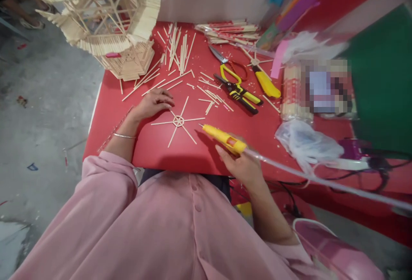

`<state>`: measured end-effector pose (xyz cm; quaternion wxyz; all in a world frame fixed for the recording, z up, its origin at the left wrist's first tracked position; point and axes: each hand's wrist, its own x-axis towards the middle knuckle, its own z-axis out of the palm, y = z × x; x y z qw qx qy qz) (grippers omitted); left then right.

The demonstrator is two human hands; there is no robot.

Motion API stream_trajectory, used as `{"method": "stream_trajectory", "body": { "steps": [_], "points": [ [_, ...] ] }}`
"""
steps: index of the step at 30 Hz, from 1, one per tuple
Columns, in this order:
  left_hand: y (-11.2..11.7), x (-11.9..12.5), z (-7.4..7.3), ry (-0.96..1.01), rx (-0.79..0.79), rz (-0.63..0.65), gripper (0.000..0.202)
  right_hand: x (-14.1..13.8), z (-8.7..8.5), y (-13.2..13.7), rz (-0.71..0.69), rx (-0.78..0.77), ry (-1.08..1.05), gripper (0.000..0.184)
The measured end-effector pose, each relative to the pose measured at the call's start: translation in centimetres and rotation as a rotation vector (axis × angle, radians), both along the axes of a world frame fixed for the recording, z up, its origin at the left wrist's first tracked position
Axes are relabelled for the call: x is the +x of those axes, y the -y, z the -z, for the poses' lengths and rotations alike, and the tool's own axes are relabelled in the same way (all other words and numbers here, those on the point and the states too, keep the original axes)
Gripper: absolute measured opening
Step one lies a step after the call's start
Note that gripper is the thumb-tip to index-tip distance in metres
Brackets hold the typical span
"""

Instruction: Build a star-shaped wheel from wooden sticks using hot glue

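Observation:
A star of thin wooden sticks lies on the red table, its spokes joined at a small hub. My left hand rests on the table at the star's upper left, fingers curled and pressing on one spoke's end. My right hand grips a yellow glue gun with a long clear glue stick trailing to the right. The gun's nozzle points left, just short of the star's right spoke.
A tall stick-built model stands at the table's far left corner. Loose sticks, scissors, yellow-handled cutters, a yellow knife, stick bundles and a plastic bag lie behind and right. Cables run at the right.

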<state>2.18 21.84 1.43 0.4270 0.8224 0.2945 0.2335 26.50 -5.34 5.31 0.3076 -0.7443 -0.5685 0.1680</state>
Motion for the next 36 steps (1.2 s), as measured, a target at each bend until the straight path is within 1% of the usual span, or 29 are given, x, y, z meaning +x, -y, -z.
{"method": "stream_trajectory", "body": {
  "steps": [2, 5, 6, 8, 11, 14, 19, 23, 28, 32, 36],
  "points": [
    [0.1, 0.0, 0.0, -0.013, 0.035, -0.010, 0.008, 0.9, 0.8, -0.6, -0.161, 0.033, 0.117, 0.041],
    [0.2, -0.3, 0.3, -0.030, 0.056, -0.021, 0.006, 2.5, 1.7, -2.1, -0.407, 0.033, 0.282, 0.041],
    [0.1, -0.3, 0.4, -0.032, 0.055, -0.018, 0.006, 3.0, 1.9, -2.6, -0.465, 0.032, 0.338, 0.040],
    [0.0, -0.4, 0.7, -0.031, 0.051, -0.006, 0.005, 3.7, 2.2, -3.6, -0.533, 0.029, 0.431, 0.036],
    [-0.1, -0.3, 1.0, -0.017, 0.057, 0.006, 0.005, 4.2, 2.8, -4.9, -0.572, 0.046, 0.508, 0.032],
    [0.1, -0.2, 1.1, -0.018, 0.062, 0.009, 0.004, 4.2, 3.5, -5.6, -0.609, 0.092, 0.530, 0.031],
    [0.3, -0.2, 1.2, -0.022, 0.073, 0.013, 0.004, 4.4, 4.6, -5.9, -0.661, 0.252, 0.549, 0.033],
    [-0.1, -0.5, 1.4, -0.032, 0.128, 0.046, 0.008, 4.5, 5.0, -6.0, -0.697, 0.358, 0.563, 0.041],
    [-0.3, -0.9, 1.4, -0.041, 0.189, 0.089, 0.011, 4.3, 5.2, -6.0, -0.688, 0.375, 0.567, 0.049],
    [0.1, -0.9, 0.8, -0.032, 0.194, 0.081, 0.009, 4.1, 4.9, -6.0, -0.692, 0.371, 0.591, 0.050],
    [0.9, -0.4, 0.2, -0.024, 0.195, 0.085, 0.012, 4.1, 4.8, -6.0, -0.693, 0.373, 0.590, 0.051]
  ]
}}
